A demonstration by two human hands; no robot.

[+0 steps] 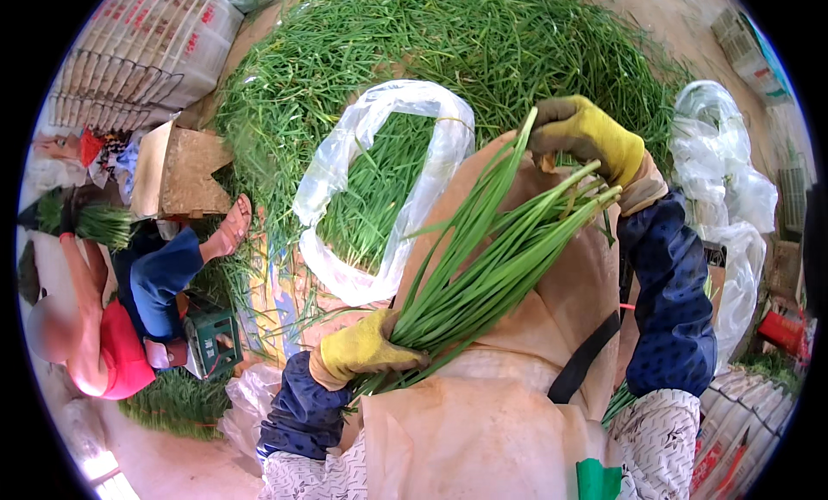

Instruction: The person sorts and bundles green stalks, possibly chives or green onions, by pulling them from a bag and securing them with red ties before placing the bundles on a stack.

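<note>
A bunch of long green garlic chives lies slantwise over my lap, its pale cut ends pointing up and right. Around its leafy lower part my left hand, in a yellow glove, is closed. At the stalk ends, my right hand, in a stained yellow glove, has its fingers curled against a few stalks that stand apart from the rest. Its fingertips are partly hidden. Under the bunch a tan apron covers my lap.
Ahead spreads a big heap of loose chives. A clear plastic bag with chives inside stands open before my knees. More plastic bags hang at right. At left sits another person holding chives, near a cardboard box and stacked crates.
</note>
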